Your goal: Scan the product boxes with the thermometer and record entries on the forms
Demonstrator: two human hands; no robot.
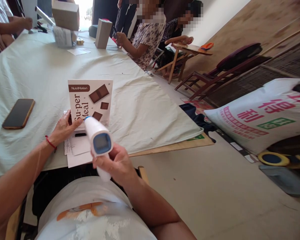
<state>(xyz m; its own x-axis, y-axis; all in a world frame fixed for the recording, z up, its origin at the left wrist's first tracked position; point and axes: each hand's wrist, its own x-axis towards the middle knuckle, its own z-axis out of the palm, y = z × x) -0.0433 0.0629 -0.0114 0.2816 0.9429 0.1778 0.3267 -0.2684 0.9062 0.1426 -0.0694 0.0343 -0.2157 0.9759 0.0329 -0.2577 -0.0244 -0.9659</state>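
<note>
My right hand (118,165) is closed around the handle of a white infrared thermometer (96,131). Its blue-framed screen faces me, and its far end points toward a white and brown box (100,100) printed "NutriMotion Su-per Meal". The box stands upright on the cloth-covered table. At its lower left, my left hand (66,125) grips the box with the thumb across the front; the other fingers are partly hidden behind it. Beneath the hands lie white papers (78,155) with writing, and a dark pen (80,135) rests on them.
A phone (18,113) lies on the table at left. Farther back stand a plastic bin (63,36) with a carton (65,15) on top, and an upright box (103,33). Several people sit or stand beyond. A large printed sack (262,113) and chairs (215,75) are at right.
</note>
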